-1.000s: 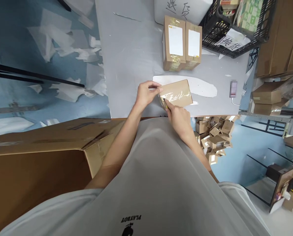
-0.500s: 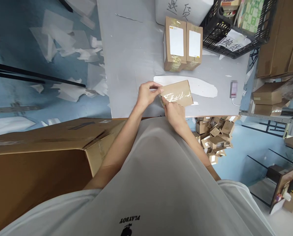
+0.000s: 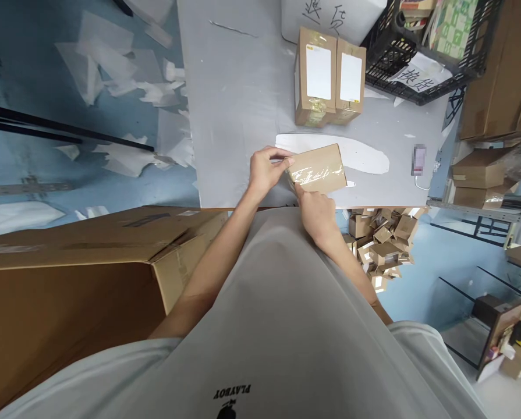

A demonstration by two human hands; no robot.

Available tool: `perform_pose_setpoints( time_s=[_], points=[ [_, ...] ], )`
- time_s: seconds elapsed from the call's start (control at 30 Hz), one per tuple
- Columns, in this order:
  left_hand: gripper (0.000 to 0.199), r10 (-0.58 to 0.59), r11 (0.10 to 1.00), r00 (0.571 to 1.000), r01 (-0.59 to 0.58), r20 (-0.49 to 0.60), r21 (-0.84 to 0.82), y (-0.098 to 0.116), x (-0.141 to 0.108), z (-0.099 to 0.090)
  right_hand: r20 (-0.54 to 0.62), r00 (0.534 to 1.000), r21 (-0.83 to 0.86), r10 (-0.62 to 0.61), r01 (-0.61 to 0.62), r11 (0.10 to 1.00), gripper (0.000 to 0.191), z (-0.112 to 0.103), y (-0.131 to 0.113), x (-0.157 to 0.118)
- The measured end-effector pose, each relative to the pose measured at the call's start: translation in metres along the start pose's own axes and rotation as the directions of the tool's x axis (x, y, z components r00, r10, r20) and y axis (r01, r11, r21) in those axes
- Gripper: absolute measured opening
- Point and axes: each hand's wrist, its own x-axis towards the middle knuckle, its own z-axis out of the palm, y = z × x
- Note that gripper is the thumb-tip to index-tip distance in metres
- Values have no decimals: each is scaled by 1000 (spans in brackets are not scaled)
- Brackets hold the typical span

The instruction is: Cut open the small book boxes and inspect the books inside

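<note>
Our right hand [image 3: 318,213] has slid slightly toward us along the left end of the box [image 3: 318,162], its fingers curled; whether they grip anything, we cannot tell. Our left hand [image 3: 264,173] pinches the far-left corner, with the box just to its right over the tabletop [image 3: 238,110]. Tape [image 3: 316,176] already covers part of the top, which looks shut; the end by our right hand seems unfinished

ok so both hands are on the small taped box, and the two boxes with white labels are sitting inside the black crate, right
Not quite: the two boxes with white labels stand on the grey table beside the black crate, not inside it, as the head view shows. The left hand and right hand are on the small taped box.
</note>
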Motion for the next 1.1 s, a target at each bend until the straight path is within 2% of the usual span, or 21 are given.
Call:
perform_pose_setpoints(
  time_s=[0.37,0.53,0.6,0.67,0.7,0.77,0.8,0.83,0.9,0.97,1.1],
  points=[
    [22,20,999,1000,-19,-4,30,-3,7,-5,-11,1000,35,-4,4,999,65,3,-6,2],
    [27,25,999,1000,-24,-8,44,-4,5,-3,-14,1000,67,-4,5,998,60,8,0,-13],
    [30,39,999,999,-38,-16,37,-7,5,-2,-44,999,123,6,-1,992,57,16,15,-20],
    [34,65,998,998,-65,-25,18,-11,5,0,-170,983,233,75,-34,972,57,29,40,-16],
    [37,80,997,996,-80,-28,6,-13,5,0,-281,949,310,147,-55,949,58,36,55,-9],
    [40,110,994,994,-111,-24,-11,-17,5,1,-471,819,460,326,-87,883,58,53,90,13],
    [40,125,992,992,-125,-13,-13,-18,4,0,-511,751,529,417,-107,842,58,61,107,27],
    [39,140,990,990,-140,6,-12,-19,1,-1,-516,714,591,473,-103,800,59,69,122,40],
    [40,171,985,983,-172,68,5,-20,-6,-5,-515,710,682,480,-1,732,61,84,145,61],
    [53,197,977,969,-206,149,50,-21,-16,-12,-503,741,739,446,100,666,65,96,154,71],
    [98,217,929,941,-281,259,241,-22,-30,-24,-468,773,804,428,172,569,67,114,143,64]
  ],
)
